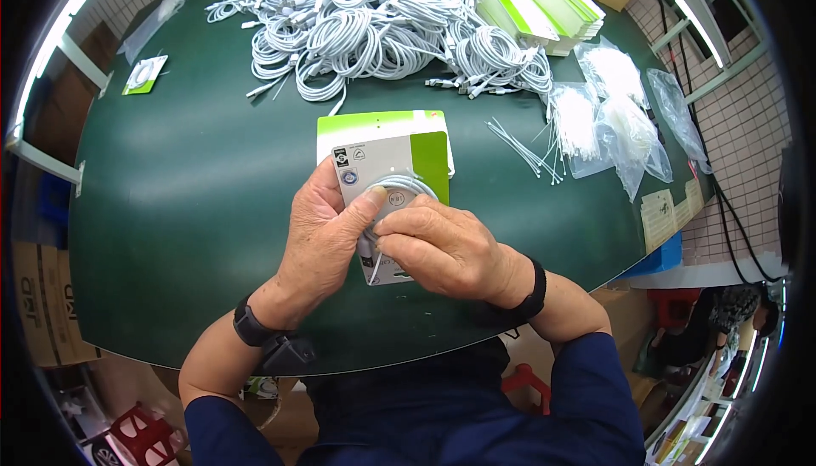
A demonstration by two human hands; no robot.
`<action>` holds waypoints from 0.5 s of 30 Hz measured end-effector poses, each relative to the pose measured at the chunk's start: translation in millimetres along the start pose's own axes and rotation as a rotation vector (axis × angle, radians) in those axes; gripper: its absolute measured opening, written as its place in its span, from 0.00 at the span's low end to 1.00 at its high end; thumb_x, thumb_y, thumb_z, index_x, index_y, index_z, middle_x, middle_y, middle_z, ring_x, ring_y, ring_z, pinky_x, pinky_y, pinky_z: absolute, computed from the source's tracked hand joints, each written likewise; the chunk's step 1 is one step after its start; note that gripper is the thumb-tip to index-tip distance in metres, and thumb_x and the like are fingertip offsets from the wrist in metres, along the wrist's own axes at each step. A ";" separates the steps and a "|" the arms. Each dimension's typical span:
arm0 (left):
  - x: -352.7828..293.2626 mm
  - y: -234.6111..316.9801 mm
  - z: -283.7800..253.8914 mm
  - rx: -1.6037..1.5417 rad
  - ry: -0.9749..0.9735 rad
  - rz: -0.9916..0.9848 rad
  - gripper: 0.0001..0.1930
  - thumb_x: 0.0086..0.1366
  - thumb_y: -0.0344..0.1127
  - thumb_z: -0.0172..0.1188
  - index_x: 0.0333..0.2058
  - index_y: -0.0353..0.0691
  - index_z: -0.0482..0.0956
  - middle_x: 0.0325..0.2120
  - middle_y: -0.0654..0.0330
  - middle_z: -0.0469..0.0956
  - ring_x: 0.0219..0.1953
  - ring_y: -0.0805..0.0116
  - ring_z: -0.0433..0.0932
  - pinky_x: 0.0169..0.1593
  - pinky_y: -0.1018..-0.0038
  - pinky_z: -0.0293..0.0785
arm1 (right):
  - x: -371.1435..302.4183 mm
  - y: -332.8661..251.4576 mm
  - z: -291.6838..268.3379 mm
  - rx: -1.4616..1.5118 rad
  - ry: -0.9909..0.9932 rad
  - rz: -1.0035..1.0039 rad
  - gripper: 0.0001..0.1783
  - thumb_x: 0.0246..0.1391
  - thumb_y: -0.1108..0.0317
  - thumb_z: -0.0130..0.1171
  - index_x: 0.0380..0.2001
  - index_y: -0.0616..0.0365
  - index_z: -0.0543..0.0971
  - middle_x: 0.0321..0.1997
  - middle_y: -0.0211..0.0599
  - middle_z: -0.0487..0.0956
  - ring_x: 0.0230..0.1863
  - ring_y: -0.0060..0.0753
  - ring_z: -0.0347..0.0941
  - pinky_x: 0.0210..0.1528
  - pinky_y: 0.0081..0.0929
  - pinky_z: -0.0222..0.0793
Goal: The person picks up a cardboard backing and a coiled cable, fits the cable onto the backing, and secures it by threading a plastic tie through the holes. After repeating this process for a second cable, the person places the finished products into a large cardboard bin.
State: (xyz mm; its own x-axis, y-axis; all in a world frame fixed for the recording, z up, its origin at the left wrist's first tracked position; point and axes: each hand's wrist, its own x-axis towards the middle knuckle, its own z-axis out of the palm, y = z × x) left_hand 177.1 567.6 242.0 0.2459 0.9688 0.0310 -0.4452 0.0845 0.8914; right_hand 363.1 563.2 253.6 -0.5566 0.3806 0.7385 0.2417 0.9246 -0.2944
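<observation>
A coiled white cable (405,180) is clamped against a card (432,158) by the left hand (321,232), midway between the side edges of the tabletop (191,211); at the cable, the grip of the right hand (450,249) cannot be told.

Between the fingers (410,221) I see a coiled cable (405,180) against a card (430,156). Just beyond them another card (374,124) rests on the table (195,185); farther off, a cable heap (365,31), stacked cards (559,8) at its right. Loose ties (520,155) and bags (631,179) lie rightward of the fingers.
</observation>
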 end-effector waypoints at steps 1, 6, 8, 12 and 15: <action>0.4 -2.2 -0.7 -0.012 0.010 -0.014 0.19 0.72 0.23 0.57 0.60 0.34 0.72 0.52 0.55 0.82 0.52 0.70 0.81 0.57 0.70 0.78 | -1.6 1.6 1.4 0.002 -0.002 0.007 0.16 0.40 0.83 0.68 0.36 0.65 0.80 0.42 0.44 0.81 0.33 0.40 0.80 0.34 0.32 0.79; 1.7 -11.5 -3.1 -0.024 0.048 -0.045 0.18 0.71 0.23 0.58 0.59 0.34 0.73 0.52 0.56 0.82 0.52 0.70 0.81 0.58 0.70 0.78 | -9.2 9.2 7.5 0.061 -0.028 0.099 0.15 0.41 0.85 0.69 0.36 0.65 0.80 0.41 0.43 0.81 0.34 0.41 0.80 0.35 0.31 0.79; 2.4 -13.8 -3.8 -0.021 0.057 -0.049 0.18 0.71 0.24 0.58 0.59 0.34 0.74 0.52 0.56 0.82 0.52 0.70 0.81 0.58 0.70 0.78 | -11.0 11.2 7.3 0.080 -0.027 0.135 0.15 0.42 0.86 0.69 0.35 0.64 0.80 0.42 0.43 0.82 0.35 0.41 0.80 0.35 0.32 0.79; 2.9 -9.4 -5.0 0.011 0.030 -0.036 0.18 0.71 0.24 0.59 0.59 0.33 0.74 0.50 0.55 0.83 0.51 0.70 0.82 0.57 0.71 0.78 | -12.2 11.9 4.3 0.109 -0.011 0.131 0.15 0.43 0.85 0.71 0.36 0.62 0.80 0.43 0.43 0.82 0.34 0.40 0.81 0.35 0.32 0.79; -1.0 -5.5 -2.7 0.108 0.012 0.010 0.19 0.71 0.25 0.59 0.59 0.32 0.73 0.49 0.55 0.84 0.49 0.71 0.82 0.55 0.72 0.79 | -9.1 7.6 -0.9 0.133 0.027 0.142 0.15 0.45 0.85 0.71 0.36 0.61 0.80 0.42 0.43 0.83 0.33 0.40 0.81 0.34 0.31 0.78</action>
State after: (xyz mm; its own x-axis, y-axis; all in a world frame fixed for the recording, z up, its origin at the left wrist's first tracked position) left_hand 177.0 566.8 235.9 0.2309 0.9723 0.0353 -0.3517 0.0496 0.9348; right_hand 370.7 566.7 245.2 -0.5026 0.5086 0.6990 0.2084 0.8560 -0.4730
